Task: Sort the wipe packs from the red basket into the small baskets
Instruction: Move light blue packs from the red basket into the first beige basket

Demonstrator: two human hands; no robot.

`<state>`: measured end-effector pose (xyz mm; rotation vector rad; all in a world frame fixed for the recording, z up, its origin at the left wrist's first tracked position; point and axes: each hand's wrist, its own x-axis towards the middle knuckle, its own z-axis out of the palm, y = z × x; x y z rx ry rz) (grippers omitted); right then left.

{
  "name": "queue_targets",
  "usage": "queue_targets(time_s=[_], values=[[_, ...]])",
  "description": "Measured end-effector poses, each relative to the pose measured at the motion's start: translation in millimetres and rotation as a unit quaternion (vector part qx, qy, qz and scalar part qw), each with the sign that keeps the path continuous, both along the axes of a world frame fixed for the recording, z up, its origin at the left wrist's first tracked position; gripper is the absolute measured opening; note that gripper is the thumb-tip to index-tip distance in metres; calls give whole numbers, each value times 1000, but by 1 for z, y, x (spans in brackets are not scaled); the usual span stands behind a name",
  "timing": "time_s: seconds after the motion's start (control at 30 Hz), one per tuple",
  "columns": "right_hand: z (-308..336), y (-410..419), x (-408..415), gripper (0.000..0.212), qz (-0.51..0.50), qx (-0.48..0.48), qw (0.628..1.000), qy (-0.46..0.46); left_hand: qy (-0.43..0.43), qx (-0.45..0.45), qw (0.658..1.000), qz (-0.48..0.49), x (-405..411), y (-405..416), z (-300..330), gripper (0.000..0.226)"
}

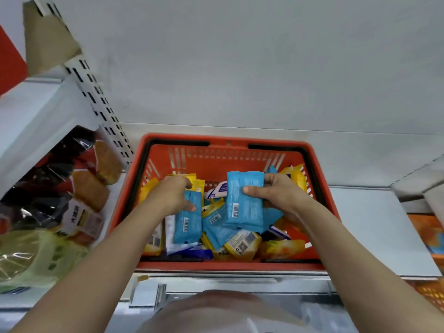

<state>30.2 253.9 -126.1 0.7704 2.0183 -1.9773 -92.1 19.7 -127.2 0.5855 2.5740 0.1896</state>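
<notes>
Nearest to us, our two forearms reach forward over the near rim of the red basket [322, 164], which sits on a pale shelf [360, 212]. We note the left hand [176, 195] inside the basket, fingers curled round the top of a blue wipe pack [188, 221], thumb across its face; the pack stands upright with its barcode side toward us. We note the right hand [276, 193] gripping a second blue pack [245, 200] by its right edge, thumb on the printed face, fingers behind; this pack is held above the heap. Beneath both hands lies a loose pile of packs: more blue ones, yellow packs [242, 245] along the near and far sides, and a white pack [217, 191] near the middle. To the left of the basket we record bagged bread and snack packets [90, 193] on the adjoining shelf, beside a perforated white upright [101, 97]. At far right an orange basket [430, 236] shows partly.
</notes>
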Motion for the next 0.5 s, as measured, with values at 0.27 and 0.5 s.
queue_targets(time_s=[0.27, 0.5], values=[[7, -8, -2, 32, -69, -88, 993, 21, -74, 338, 925, 157, -5, -3, 32, 27], [23, -23, 2, 42, -69, -180, 981, -3, -138, 456, 862, 172, 3, 2, 37, 18]])
